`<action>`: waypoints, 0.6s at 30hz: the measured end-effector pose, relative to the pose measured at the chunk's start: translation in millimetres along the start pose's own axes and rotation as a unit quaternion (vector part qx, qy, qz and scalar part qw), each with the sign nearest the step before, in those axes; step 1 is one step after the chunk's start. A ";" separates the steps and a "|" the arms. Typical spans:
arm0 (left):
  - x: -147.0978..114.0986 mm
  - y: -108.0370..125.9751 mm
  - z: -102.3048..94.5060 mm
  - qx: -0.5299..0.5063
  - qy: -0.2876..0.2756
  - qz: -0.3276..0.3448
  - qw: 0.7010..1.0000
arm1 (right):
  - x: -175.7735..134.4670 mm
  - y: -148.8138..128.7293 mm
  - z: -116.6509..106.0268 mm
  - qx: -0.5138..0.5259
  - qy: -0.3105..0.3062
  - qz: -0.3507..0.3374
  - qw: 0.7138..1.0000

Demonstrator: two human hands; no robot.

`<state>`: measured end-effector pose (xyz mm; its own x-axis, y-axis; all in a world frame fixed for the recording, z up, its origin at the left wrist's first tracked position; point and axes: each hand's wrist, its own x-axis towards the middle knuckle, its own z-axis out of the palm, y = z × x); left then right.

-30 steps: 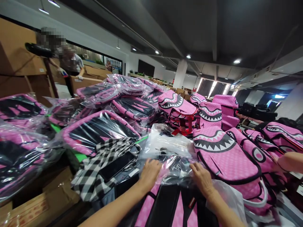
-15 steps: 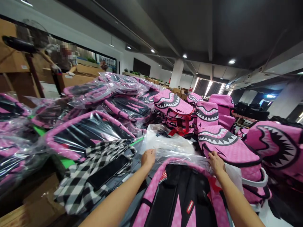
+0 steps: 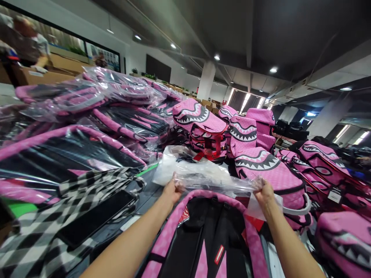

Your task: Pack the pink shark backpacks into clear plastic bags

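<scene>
Backpack (image 3: pixel 185 233), pink-edged with a black back panel uppermost, lying in front of the person at the lower middle of the view, its top end pointing away; a small red label (image 3: pixel 219 255) marks the panel. Clear plastic film (image 3: pixel 214 185) spans the space just beyond that end; the left hand (image 3: pixel 172 192) pinches it on one side, fingers closed, and the right hand (image 3: pixel 263 193) grips it bunched on the other — whether the film touches the backpack cannot be told. White plastic sheets (image 3: pixel 188 168) lie behind the film; a shark-mouth backpack (image 3: pixel 278 175) lies just beyond the right hand; to the left, a dark phone (image 3: pixel 97 220) rests on a checked cloth (image 3: pixel 43 227) — wrapped backpacks (image 3: pixel 127 119) are heaped beyond; another person (image 3: pixel 31 46), blurred, occupies the far left.
</scene>
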<state>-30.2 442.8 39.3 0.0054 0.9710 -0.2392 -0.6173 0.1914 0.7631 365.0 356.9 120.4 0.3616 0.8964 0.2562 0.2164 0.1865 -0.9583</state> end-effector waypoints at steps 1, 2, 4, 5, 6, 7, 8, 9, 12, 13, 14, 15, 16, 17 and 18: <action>-0.6 0.5 1.2 0.039 -0.032 0.029 0.998 | -11.2 4.7 -0.7 -0.056 -0.014 -0.017 0.998; -1.2 1.4 2.2 0.080 -0.066 0.056 0.993 | -23.5 9.8 -2.2 -0.106 -0.035 -0.030 0.993; -1.3 3.8 3.0 0.166 -0.143 0.098 0.971 | -47.3 19.4 -8.0 -0.200 -0.092 -0.049 0.974; -0.8 4.9 2.5 0.209 -0.183 0.113 0.954 | -57.4 23.1 -12.5 -0.242 -0.125 -0.054 0.961; -0.1 5.2 1.2 0.250 -0.221 0.125 0.934 | -66.0 25.9 -17.7 -0.280 -0.162 -0.058 0.944; 0.4 4.3 -1.2 0.284 -0.254 0.133 0.915 | -73.2 28.1 -23.4 -0.312 -0.199 -0.060 0.927; 0.6 2.0 -4.9 0.310 -0.280 0.139 0.898 | -79.5 30.0 -29.1 -0.336 -0.232 -0.060 0.911; 0.3 -2.0 -10.1 0.333 -0.304 0.145 0.881 | -85.4 32.0 -34.4 -0.353 -0.263 -0.059 0.896; -3.3 -20.5 -31.8 0.418 -0.339 0.167 0.826 | -103.9 41.6 -43.4 -0.348 -0.321 -0.045 0.880; -4.6 -27.0 -39.0 0.445 -0.330 0.174 0.814 | -110.1 46.3 -43.2 -0.329 -0.298 -0.035 0.895; -5.6 -32.4 -45.0 0.466 -0.313 0.179 0.808 | -115.6 51.2 -41.4 -0.310 -0.248 -0.022 0.918; -6.0 -36.4 -49.1 0.478 -0.289 0.180 0.810 | -119.9 56.2 -38.1 -0.290 -0.178 -0.008 0.940; -6.0 -38.6 -51.0 0.479 -0.264 0.176 0.818 | -122.5 60.6 -33.8 -0.274 -0.098 0.006 0.957; -5.9 -39.1 -50.8 0.477 -0.245 0.170 0.827 | -123.4 64.0 -29.0 -0.264 -0.023 0.018 0.964; -5.9 -38.0 -49.2 0.475 -0.229 0.162 0.834 | -122.6 66.1 -24.2 -0.261 0.035 0.026 0.964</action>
<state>-45.5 422.7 -17.8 0.3934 0.9054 0.1598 0.2562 -0.2749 0.9267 357.0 249.6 28.8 0.4402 0.8668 0.2343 0.6168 -0.1022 -0.7805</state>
